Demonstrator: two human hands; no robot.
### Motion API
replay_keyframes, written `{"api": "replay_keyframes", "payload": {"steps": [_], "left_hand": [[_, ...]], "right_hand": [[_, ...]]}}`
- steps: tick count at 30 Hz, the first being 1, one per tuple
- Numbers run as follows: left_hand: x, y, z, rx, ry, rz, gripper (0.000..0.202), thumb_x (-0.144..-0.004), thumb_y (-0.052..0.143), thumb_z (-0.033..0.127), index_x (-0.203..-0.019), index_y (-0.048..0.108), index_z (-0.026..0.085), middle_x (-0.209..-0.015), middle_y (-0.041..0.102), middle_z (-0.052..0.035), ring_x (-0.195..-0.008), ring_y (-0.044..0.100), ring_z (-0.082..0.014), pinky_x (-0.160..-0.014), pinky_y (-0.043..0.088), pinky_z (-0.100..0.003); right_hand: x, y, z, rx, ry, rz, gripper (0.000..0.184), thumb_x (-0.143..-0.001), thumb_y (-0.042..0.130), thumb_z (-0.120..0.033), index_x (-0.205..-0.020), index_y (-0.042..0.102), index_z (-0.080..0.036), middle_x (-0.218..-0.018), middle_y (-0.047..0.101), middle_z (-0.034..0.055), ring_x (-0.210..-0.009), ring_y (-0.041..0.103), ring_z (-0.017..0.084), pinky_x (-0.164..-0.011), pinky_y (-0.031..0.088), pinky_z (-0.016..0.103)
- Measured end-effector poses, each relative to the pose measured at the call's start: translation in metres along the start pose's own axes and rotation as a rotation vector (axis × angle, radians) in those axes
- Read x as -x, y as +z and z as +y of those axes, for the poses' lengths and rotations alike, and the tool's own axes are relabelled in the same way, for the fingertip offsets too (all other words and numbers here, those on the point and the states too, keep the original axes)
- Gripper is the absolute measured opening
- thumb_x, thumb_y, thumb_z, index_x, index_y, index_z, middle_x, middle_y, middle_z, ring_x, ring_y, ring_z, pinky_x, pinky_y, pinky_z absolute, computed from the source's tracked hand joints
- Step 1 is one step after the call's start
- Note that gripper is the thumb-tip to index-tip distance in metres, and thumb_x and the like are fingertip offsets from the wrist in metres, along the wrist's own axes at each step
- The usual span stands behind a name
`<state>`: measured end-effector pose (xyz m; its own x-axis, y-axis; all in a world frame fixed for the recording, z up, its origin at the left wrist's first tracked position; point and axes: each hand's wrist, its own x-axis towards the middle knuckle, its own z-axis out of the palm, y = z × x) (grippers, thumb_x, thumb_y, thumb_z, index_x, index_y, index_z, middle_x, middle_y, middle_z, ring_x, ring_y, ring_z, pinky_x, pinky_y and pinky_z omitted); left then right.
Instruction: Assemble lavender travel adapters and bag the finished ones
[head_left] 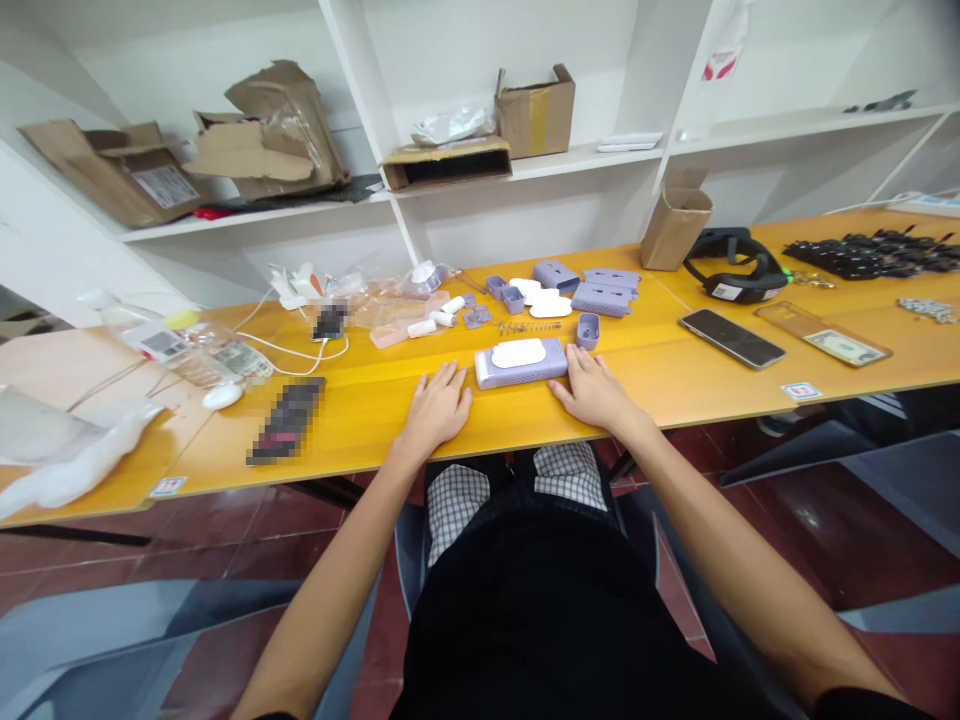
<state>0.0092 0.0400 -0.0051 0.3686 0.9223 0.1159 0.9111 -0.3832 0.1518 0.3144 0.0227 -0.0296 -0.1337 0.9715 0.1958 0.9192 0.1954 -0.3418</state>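
Note:
My left hand lies flat on the yellow wooden table top, just left of a lavender plastic housing with a white oval pad on top. My right hand rests against or very close to the housing's right end, fingers spread, holding nothing. Beyond the hands lie a small lavender cup, a thin metal spring, several lavender casing parts and white oval pads.
A pixelated dark device and a white computer mouse lie left of my hands. Clear plastic bags, white cables, a smartphone, a black headset and a pile of small black parts share the table. Cardboard boxes fill the white shelves behind. My knees are under the front edge.

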Motion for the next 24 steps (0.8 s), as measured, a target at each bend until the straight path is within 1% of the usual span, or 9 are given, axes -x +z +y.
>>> {"api": "replay_keyframes", "payload": {"steps": [3,7,14,18,21,24], "left_hand": [[0.002,-0.003,-0.004,-0.006,-0.017,-0.024,0.059,-0.109,0.034,0.034,-0.162,0.048,0.012,-0.175,0.037,-0.0199,-0.164,0.034,-0.0353,-0.133,0.023,-0.065],[0.003,-0.004,-0.003,-0.009,-0.019,-0.055,0.060,-0.110,0.033,0.034,-0.163,0.046,0.011,-0.176,0.034,-0.0192,-0.166,0.030,-0.0343,-0.134,0.020,-0.064],[0.002,0.000,-0.004,-0.013,-0.008,-0.047,0.061,-0.109,0.035,0.037,-0.164,0.046,0.012,-0.176,0.034,-0.0199,-0.166,0.030,-0.0352,-0.134,0.020,-0.066],[0.001,0.005,-0.008,0.009,0.006,-0.015,0.059,-0.109,0.036,0.037,-0.163,0.047,0.016,-0.175,0.036,-0.0180,-0.165,0.032,-0.0348,-0.133,0.020,-0.066],[0.000,0.007,-0.009,0.019,0.012,0.001,0.058,-0.108,0.038,0.037,-0.163,0.048,0.019,-0.175,0.037,-0.0164,-0.165,0.033,-0.0347,-0.133,0.021,-0.067],[0.000,0.006,-0.009,0.003,0.007,-0.011,0.059,-0.109,0.036,0.038,-0.163,0.048,0.018,-0.175,0.037,-0.0168,-0.165,0.033,-0.0346,-0.134,0.020,-0.066]], "right_hand": [[0.008,-0.005,-0.001,0.119,0.027,-0.099,0.082,-0.107,0.033,-0.054,-0.167,0.036,0.002,-0.176,0.032,0.0267,-0.167,0.024,0.041,-0.135,0.019,0.064],[0.013,-0.008,-0.001,0.173,0.028,-0.140,0.081,-0.108,0.025,-0.052,-0.167,0.035,0.002,-0.178,0.027,0.0234,-0.168,0.021,0.039,-0.135,0.017,0.063],[0.013,-0.006,-0.001,0.177,0.028,-0.130,0.081,-0.108,0.024,-0.054,-0.168,0.037,-0.002,-0.178,0.030,0.0215,-0.168,0.021,0.039,-0.135,0.018,0.063],[0.013,-0.005,0.000,0.172,0.027,-0.131,0.082,-0.108,0.024,-0.055,-0.168,0.036,0.000,-0.178,0.029,0.0230,-0.168,0.022,0.040,-0.135,0.018,0.064],[0.013,-0.005,0.001,0.166,0.019,-0.120,0.080,-0.108,0.025,-0.055,-0.169,0.036,-0.004,-0.177,0.032,0.0216,-0.168,0.023,0.040,-0.134,0.019,0.065],[0.013,-0.005,0.001,0.173,0.021,-0.122,0.081,-0.108,0.025,-0.055,-0.168,0.036,-0.004,-0.178,0.031,0.0216,-0.168,0.023,0.039,-0.135,0.019,0.063]]}}
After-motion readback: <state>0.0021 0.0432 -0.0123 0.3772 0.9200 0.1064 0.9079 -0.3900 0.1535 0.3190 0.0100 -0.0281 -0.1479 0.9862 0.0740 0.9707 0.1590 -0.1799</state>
